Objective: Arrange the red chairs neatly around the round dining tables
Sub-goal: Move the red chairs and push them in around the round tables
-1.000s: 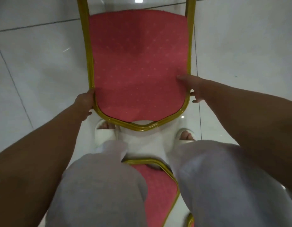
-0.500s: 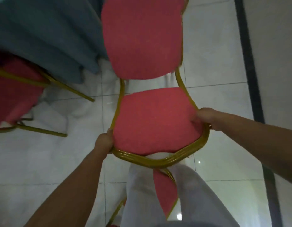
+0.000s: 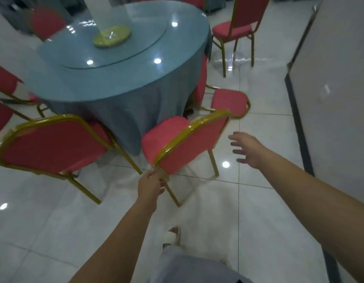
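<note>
Chair [image 3: 185, 144] stands at the table's [image 3: 120, 78] near edge, seat toward the table and back toward the person, a little askew. The left hand [image 3: 150, 185] grips the gold frame [image 3: 162, 154] at the backrest's lower corner, likely to steer the chair square to the table. The right hand [image 3: 246, 149] hovers just beside the chair, off the table's near-right side, fingers spread and holding nothing, probably to catch the frame's other side. Another chair [image 3: 52, 144] sits at the table's near-left edge.
</note>
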Available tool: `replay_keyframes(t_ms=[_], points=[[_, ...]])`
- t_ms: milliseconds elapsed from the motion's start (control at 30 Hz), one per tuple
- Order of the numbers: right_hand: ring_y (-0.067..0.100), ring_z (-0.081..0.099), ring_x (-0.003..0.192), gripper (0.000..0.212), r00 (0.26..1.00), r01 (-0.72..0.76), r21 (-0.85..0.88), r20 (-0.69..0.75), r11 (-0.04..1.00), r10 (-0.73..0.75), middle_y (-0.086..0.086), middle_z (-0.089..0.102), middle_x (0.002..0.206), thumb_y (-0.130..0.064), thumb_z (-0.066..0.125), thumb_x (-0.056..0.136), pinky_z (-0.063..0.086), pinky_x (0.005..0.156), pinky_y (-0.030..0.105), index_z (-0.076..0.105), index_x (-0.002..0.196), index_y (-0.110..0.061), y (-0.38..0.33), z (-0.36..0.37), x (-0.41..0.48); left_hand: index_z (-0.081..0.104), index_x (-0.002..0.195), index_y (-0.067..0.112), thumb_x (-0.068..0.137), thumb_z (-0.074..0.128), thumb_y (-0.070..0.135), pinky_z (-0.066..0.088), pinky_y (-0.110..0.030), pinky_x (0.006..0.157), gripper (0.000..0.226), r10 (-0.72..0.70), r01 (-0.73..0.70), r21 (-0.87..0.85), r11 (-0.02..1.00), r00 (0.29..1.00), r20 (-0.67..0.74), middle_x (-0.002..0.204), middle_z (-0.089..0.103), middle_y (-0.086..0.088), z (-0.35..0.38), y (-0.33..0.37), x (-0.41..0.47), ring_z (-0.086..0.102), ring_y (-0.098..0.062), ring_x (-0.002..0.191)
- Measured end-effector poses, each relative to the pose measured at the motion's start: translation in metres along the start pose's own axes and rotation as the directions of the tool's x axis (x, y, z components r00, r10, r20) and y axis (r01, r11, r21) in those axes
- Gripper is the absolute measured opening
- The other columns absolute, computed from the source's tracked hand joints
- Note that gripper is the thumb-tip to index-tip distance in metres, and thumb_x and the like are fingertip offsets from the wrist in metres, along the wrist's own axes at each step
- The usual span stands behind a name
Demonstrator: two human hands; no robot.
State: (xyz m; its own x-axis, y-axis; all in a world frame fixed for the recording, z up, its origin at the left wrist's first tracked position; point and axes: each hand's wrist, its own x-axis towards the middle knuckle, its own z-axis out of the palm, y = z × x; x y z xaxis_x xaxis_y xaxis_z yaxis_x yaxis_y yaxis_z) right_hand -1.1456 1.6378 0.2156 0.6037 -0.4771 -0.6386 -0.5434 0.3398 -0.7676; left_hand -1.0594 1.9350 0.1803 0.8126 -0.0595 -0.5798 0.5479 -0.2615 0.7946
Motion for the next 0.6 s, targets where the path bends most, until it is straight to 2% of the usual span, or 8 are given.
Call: replay_keyframes(t_ms=[67, 133, 200, 333, 467, 600], points=[[0.027, 0.052, 0.119, 0.054, 0.999, -0.007, -0.063, 0.047, 0.998, 0.010, 0.001, 0.053, 0.133, -0.037, 0.065, 0.091, 0.044, 0.097, 0.046, 0.047, 0.141, -0.029, 0.018, 0.002, -0.013, 0.064, 0.104, 0.013, 0.095, 0.053, 0.011, 0.057, -0.042, 0.077, 0.015, 0.059, -0.066, 0.082, 0.994, 0.995, 0.081, 0.091, 0.071, -0.013, 0.012, -0.001, -0.014, 0.068, -0.025, 0.081], [0.026, 0.054, 0.116, 0.049, 0.997, -0.019, -0.125, 0.071, 0.992, 0.028, 0.001, 0.055, 0.133, -0.035, 0.066, 0.090, 0.045, 0.092, 0.043, 0.052, 0.137, -0.030, 0.043, -0.003, -0.024, 0.066, 0.105, 0.015, 0.095, 0.056, 0.014, 0.056, -0.037, 0.076, 0.015, 0.042, -0.093, 0.210, 0.973, 0.971, 0.233, 0.098, 0.070, -0.014, 0.027, -0.007, -0.025, 0.067, -0.023, 0.083], [0.025, 0.055, 0.114, 0.044, 0.997, -0.039, -0.153, 0.064, 0.987, 0.050, 0.002, 0.056, 0.131, -0.035, 0.068, 0.088, 0.045, 0.089, 0.041, 0.057, 0.130, -0.031, 0.067, -0.017, -0.032, 0.067, 0.109, 0.018, 0.095, 0.059, 0.020, 0.053, -0.032, 0.073, 0.017, 0.012, -0.124, 0.325, 0.937, 0.945, 0.326, 0.106, 0.068, -0.011, 0.047, -0.016, -0.032, 0.064, -0.020, 0.088], [0.025, 0.053, 0.117, 0.040, 0.999, -0.041, -0.126, 0.008, 0.991, 0.042, 0.002, 0.056, 0.131, -0.033, 0.069, 0.087, 0.043, 0.087, 0.037, 0.060, 0.126, -0.031, 0.092, -0.061, -0.040, 0.061, 0.122, 0.022, 0.094, 0.061, 0.032, 0.049, -0.034, 0.088, 0.030, -0.030, -0.172, 0.465, 0.868, 0.918, 0.396, 0.120, 0.059, -0.001, 0.086, -0.030, -0.037, 0.057, -0.018, 0.103], [0.023, 0.054, 0.114, 0.039, 0.998, -0.008, -0.087, -0.068, 0.996, 0.002, 0.002, 0.056, 0.128, -0.032, 0.069, 0.089, 0.044, 0.085, 0.037, 0.060, 0.126, -0.027, 0.089, -0.110, -0.036, 0.059, 0.120, 0.030, 0.092, 0.063, 0.040, 0.048, -0.037, 0.095, 0.030, -0.070, -0.219, 0.542, 0.811, 0.884, 0.462, 0.121, 0.057, 0.001, 0.117, -0.018, -0.030, 0.056, -0.015, 0.106], [0.021, 0.054, 0.112, 0.040, 0.988, 0.044, -0.057, -0.148, 0.997, -0.052, 0.003, 0.057, 0.124, -0.032, 0.068, 0.090, 0.044, 0.090, 0.036, 0.059, 0.128, -0.025, 0.068, -0.154, -0.008, 0.056, 0.123, 0.027, 0.091, 0.064, 0.042, 0.047, -0.034, 0.090, 0.036, -0.058, -0.282, 0.574, 0.769, 0.863, 0.501, 0.123, 0.056, 0.000, 0.166, 0.013, 0.001, 0.055, -0.016, 0.109]])
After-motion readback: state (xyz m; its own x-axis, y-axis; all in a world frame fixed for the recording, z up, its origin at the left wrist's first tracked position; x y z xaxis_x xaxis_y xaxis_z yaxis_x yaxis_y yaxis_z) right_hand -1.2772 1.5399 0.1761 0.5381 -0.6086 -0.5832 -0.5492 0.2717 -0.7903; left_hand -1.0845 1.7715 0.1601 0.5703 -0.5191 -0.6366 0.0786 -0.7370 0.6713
